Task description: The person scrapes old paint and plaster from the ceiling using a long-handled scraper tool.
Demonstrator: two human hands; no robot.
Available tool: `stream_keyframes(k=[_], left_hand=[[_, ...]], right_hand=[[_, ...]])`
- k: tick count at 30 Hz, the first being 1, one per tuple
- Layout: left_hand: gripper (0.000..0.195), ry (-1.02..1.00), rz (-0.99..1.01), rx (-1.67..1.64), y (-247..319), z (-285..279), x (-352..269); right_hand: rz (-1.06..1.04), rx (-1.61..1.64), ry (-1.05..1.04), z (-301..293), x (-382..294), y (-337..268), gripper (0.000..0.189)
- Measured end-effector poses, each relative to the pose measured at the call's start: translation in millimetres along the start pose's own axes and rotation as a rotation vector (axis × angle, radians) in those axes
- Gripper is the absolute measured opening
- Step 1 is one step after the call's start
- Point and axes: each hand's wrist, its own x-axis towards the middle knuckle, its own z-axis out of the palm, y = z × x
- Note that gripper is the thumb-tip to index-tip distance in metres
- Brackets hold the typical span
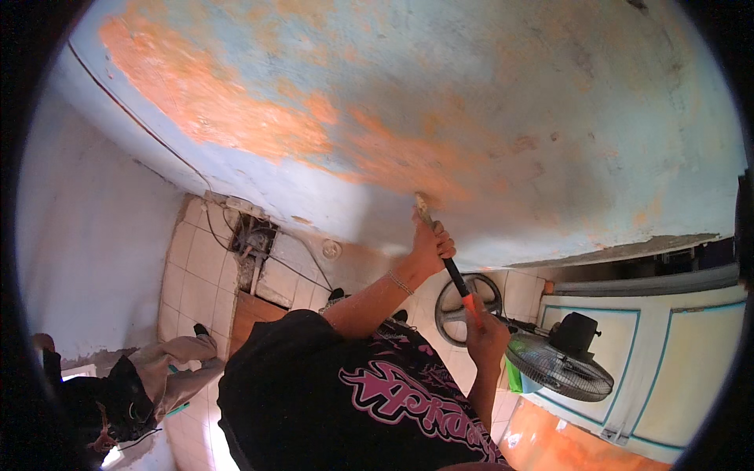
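My left hand (433, 244) is wrapped around the upper shaft of a long-handled scraper (455, 274). Farther down, my right hand (486, 337) grips the red and black handle. The scraper's dusty head (420, 203) meets the wall (389, 206) just below an orange patch, or lies very close to it. Pale blue paint covers much of this wall, with worn orange areas (235, 118) showing to the left and above. The blade's edge is too small to make out clearly.
A pedestal fan (559, 365) with a round base (442, 312) stands right of me, near a cream panelled door (589, 329). At lower left is another person (171, 371). A broken floor opening (254, 238) shows a pipe; a cable (135, 118) runs along the wall.
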Motion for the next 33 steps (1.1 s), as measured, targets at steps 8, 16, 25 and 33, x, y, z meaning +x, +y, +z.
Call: stream_keyframes(k=[8, 16, 25, 33], left_hand=[[0.066, 0.020, 0.127, -0.141, 77, -33, -2], [0.070, 0.091, -0.076, 0.063, 44, -30, -3], [0.070, 0.119, -0.030, 0.236, 53, -38, -4], [0.067, 0.051, 0.047, 0.032, 46, -23, 1]], right_hand=[[-0.060, -0.032, -0.095, 34, 40, -49, 0.035], [0.117, -0.039, -0.103, 34, -7, -56, 0.032], [0.193, 0.076, -0.031, 70, -22, -59, 0.032], [0.071, -0.097, -0.035, 35, 15, -44, 0.031]])
